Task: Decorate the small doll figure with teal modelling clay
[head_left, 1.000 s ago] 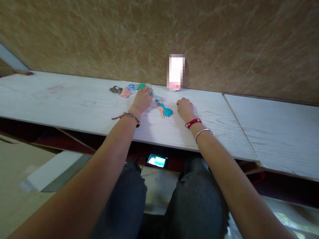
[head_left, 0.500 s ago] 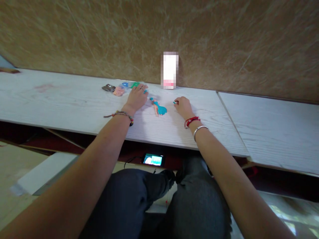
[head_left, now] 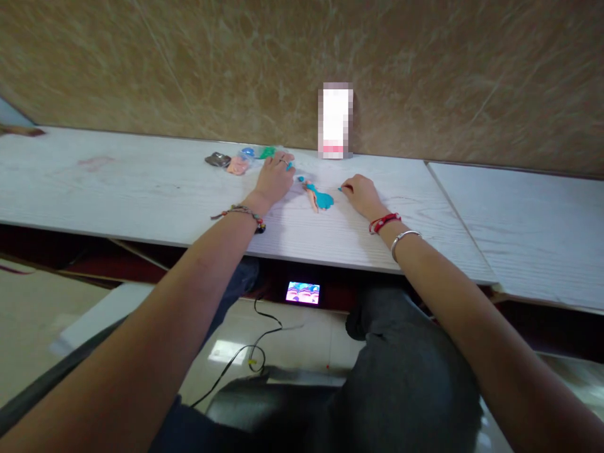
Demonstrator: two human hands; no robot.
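A small figure (head_left: 318,197) in teal and skin tones lies on the white board (head_left: 141,195) between my hands. My left hand (head_left: 274,177) rests on the board left of it, fingers curled, with a small teal bit at the fingertips. My right hand (head_left: 359,190) is on the figure's right, fingers pinched on a tiny teal piece (head_left: 340,188). Several small lumps sit beyond my left hand: a dark one (head_left: 218,160), a pink one (head_left: 236,165), a blue one (head_left: 247,152) and a green one (head_left: 267,152).
A blurred white card (head_left: 335,123) leans on the brown marbled wall (head_left: 425,75). A second white board (head_left: 528,220) adjoins on the right. Under the board a lit phone (head_left: 302,293) with a cable (head_left: 245,358) lies on the tiled floor. My knee (head_left: 406,371) is below.
My right hand has opened from a fist into a pinch on a tiny teal piece near the figure. My left leg has shifted aside, uncovering the floor and cable.
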